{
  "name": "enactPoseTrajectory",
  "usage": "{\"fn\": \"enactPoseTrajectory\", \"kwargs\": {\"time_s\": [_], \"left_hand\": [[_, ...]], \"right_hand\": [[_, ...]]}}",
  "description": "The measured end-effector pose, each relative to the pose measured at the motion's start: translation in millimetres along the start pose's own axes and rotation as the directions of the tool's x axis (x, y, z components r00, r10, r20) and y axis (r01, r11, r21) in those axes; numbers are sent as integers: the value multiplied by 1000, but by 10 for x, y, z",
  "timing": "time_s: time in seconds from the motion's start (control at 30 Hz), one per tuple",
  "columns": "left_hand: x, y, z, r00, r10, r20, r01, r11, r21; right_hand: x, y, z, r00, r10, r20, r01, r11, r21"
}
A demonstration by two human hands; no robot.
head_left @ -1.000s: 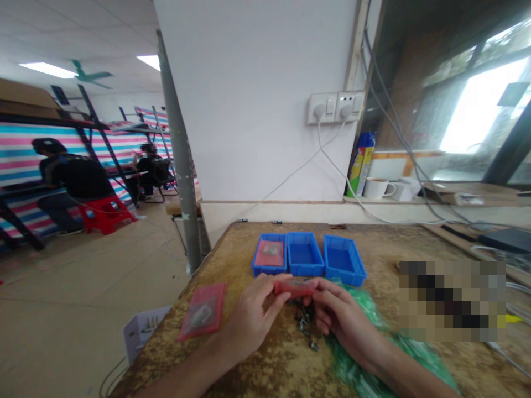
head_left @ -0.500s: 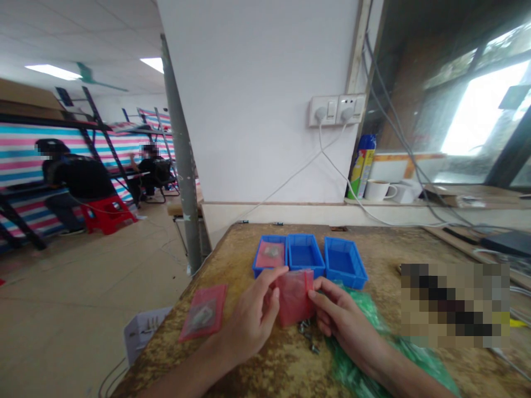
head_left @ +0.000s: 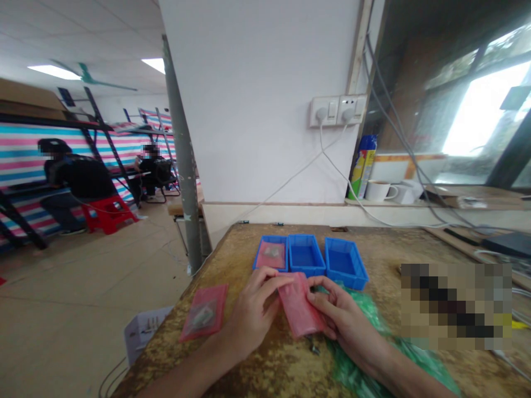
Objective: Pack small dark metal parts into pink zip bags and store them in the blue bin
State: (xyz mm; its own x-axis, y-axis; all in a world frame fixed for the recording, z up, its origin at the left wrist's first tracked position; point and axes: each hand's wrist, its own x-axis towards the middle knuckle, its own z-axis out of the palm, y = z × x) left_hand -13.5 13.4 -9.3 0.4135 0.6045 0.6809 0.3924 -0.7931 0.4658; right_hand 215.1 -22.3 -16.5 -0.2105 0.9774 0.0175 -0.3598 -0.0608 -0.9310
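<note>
Between my two hands is a small pink plastic bag [head_left: 299, 309], tilted over the table. My left hand [head_left: 255, 312] pinches its upper left corner. At its right edge, my right hand [head_left: 338, 309] grips with thumb and fingers. Just below the bag lie a few small screws [head_left: 314, 349], partly hidden by it. To the left, another pink bag [head_left: 203, 313] lies flat with pale metal parts inside. A third pink bag [head_left: 271, 254] with parts in it rests in the left blue tray [head_left: 257, 264].
The middle blue tray [head_left: 305, 271] and right blue tray [head_left: 352, 276] stand behind my hands. Green plastic wrap [head_left: 365, 359] lies under my right forearm. A white holder [head_left: 139, 331] with metal pieces sits by the table's left edge. Two people sit working at the far left.
The pink bag has turned in my hands and now hangs lower, its bottom covering more of the screws. My left fingers have shifted onto its top corner.
</note>
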Motion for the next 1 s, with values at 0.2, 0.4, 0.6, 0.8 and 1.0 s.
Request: {"fn": "enactPoseTrajectory", "kwargs": {"time_s": [0.2,0.4,0.6,0.8,1.0], "left_hand": [[20,-76,19,977,-184,-111,184,983,-10],[-7,-274,101,878,-438,-194,381,884,-270],[17,-306,71,893,-384,-236,378,923,-72],[19,-290,53,946,-231,-226,268,952,149],[17,-322,58,957,-187,-223,243,935,259]], "right_hand": [[-12,-18,-3,1000,19,-10,-19,1000,6],[-10,-66,36,999,40,-22,-40,999,11],[-11,-66,28,998,50,-37,-49,998,26],[2,-41,8,998,60,-35,-58,998,37],[5,-23,-3,997,64,-38,-63,997,43]]}}
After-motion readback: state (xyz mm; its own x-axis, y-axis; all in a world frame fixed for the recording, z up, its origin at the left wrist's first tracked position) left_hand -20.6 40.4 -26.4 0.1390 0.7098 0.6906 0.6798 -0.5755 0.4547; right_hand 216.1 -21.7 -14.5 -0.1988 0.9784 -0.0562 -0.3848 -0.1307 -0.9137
